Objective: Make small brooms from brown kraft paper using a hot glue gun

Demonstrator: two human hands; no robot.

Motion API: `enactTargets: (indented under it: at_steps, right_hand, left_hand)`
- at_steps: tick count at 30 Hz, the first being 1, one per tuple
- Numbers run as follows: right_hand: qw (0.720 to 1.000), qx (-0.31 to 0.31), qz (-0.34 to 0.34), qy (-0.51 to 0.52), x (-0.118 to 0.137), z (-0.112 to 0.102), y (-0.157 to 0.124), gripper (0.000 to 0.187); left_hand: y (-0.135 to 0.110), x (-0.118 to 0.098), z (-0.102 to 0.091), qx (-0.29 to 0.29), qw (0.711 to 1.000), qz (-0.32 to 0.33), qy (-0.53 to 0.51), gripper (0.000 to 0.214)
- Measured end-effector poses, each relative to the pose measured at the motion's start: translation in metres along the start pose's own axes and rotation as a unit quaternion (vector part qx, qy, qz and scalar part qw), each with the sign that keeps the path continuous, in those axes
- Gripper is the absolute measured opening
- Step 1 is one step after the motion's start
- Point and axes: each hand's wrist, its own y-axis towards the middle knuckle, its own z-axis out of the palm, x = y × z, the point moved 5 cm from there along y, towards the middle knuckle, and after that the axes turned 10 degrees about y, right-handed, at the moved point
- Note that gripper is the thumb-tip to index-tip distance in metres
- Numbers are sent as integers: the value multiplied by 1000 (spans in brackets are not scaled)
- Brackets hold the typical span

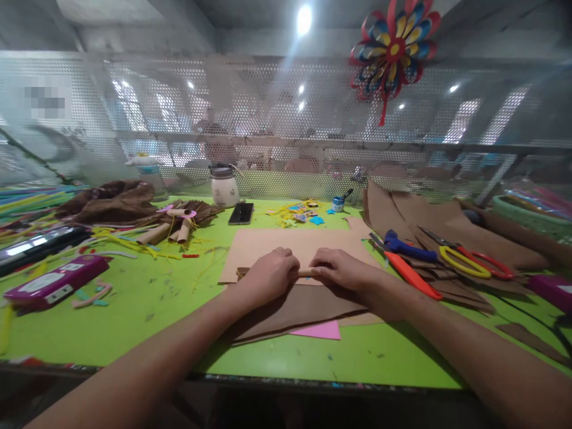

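My left hand (276, 271) and my right hand (339, 269) are side by side, fingers curled over a narrow roll of brown paper (305, 272). A short length of the roll shows between them; its left end sticks out past my left hand. Under and behind it lies a sheet of light brown paper (250, 245). Darker brown paper (290, 307) spreads on the near side, below my wrists. A corner of pink paper (320, 329) peeks out beneath that. My palms hide most of the roll.
On the green table (156, 322), a utility knife (411, 275), blue-handled tool (409, 245) and scissors (465, 262) lie right, by stacked brown paper (429, 214). A phone (241, 213), jar (223, 186) and blue pot (338, 204) stand behind. Left are a purple box (56, 283) and paper rolls (154, 234).
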Motion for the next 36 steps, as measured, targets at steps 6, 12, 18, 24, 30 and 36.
enactTargets:
  at_steps: [6,12,18,24,30,36]
  right_hand:
    - [998,-32,44,30,-2,0,-2,13]
    - [995,-83,-11,-54,-3,0,1,14]
    - [994,-89,-15,-69,-13,3,6,19]
    - [990,-110,1,-93,-10,5,6,22]
    - [980,-160,-19,-114,-2,3,-1,14]
    - [976,-106,-63,-181,10,8,-3,22]
  left_hand:
    - [14,8,1,62,998,9,-6,18]
    - [19,14,2,61,998,26,3,22]
    - [15,14,9,13,1000,11,2,23]
    - [4,-3,4,-27,994,48,90,24]
    - [8,3,7,-6,995,50,86,31]
    - [14,11,9,19,998,47,48,34]
